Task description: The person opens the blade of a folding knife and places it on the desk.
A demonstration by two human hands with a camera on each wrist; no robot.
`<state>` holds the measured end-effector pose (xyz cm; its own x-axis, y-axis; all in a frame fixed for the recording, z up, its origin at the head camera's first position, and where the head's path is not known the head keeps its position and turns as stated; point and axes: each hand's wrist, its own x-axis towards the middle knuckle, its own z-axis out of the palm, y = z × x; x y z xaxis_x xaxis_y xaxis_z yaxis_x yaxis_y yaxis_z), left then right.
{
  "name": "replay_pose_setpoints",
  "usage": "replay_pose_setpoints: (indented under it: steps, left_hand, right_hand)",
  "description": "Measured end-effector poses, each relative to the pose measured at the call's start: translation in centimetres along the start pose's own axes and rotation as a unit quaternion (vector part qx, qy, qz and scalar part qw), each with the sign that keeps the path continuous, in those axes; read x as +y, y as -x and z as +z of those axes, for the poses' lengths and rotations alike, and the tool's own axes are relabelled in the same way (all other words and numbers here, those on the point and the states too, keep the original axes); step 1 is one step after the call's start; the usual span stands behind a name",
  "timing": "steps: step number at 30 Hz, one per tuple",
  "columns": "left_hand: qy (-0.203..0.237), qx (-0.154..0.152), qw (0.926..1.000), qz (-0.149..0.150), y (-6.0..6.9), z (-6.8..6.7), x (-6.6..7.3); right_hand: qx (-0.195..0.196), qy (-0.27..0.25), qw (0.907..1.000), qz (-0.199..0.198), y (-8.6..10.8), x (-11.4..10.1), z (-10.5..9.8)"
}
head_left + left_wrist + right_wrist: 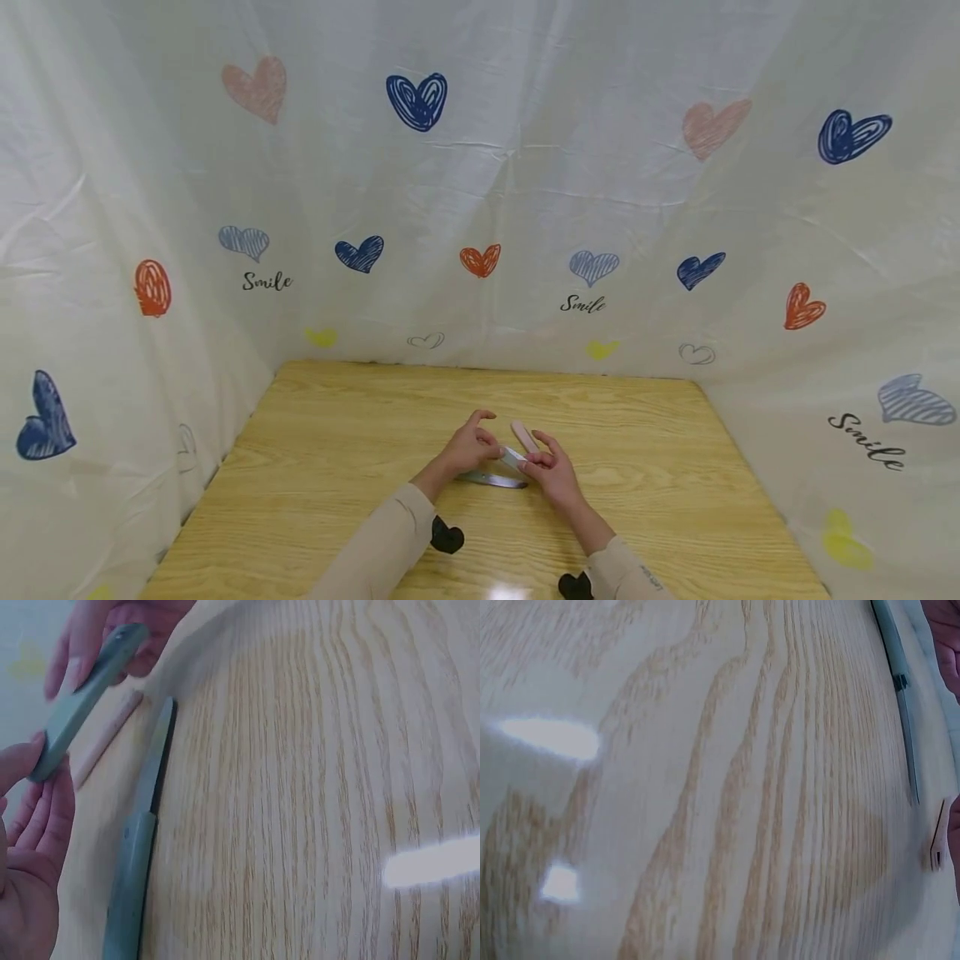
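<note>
- Head view: the left hand [471,450] and the right hand [553,477] pinch a slim, pale green, round-ended bar [513,458] between them, over a yellow wood-grain counter [637,442]; a pale pink, round-ended bar [521,435] lies just beyond, and a knife with a metal blade and green handle [497,480] lies on the near side
- Left wrist view: thumb and fingers hold each end of the green bar, raised off the counter; the knife lies flat, blade extended, tip near the pink bar
- Right wrist view: both hands are cut off at the edge, their grip impossible to tell here
</note>
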<state>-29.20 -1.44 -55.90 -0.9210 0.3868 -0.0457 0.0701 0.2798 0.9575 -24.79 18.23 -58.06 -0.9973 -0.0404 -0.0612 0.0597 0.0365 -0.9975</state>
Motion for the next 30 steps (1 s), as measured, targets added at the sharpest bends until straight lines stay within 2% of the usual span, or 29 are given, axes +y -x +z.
replay_pose_setpoints:
  steps: [4,6,10,19,22,25,30]
  left_hand:
    - [0.015,-0.045,0.9988,0.006,0.2,0.3,0.5]
    - [0.016,-0.055,0.9983,0.005,0.3,0.4,0.7]
    - [0.013,-0.058,0.9982,-0.001,0.4,0.5,0.9]
    - [0.021,-0.036,0.9990,0.012,0.5,0.0,0.9]
    - [0.021,-0.040,0.9989,0.013,0.6,-0.3,1.0]
    - [0.016,-0.061,0.9977,0.022,0.8,-0.6,0.9]
    - [0.017,-0.087,0.9953,0.038,1.1,-0.7,0.3]
  right_hand:
    - [-0.055,0.022,0.9982,-0.007,0.0,-0.2,-0.1]
    - [-0.069,0.029,0.9972,-0.006,0.0,-0.3,-0.3]
    - [-0.069,0.031,0.9972,-0.003,0.0,-0.2,-0.3]
    - [-0.043,0.008,0.9989,-0.014,-0.2,-1.0,0.6]
    - [-0.058,0.011,0.9978,-0.029,-0.2,-1.2,0.8]
    - [-0.080,0.023,0.9955,-0.044,-0.2,-1.4,0.8]
    - [-0.142,0.043,0.9872,-0.058,-0.5,-1.9,0.3]
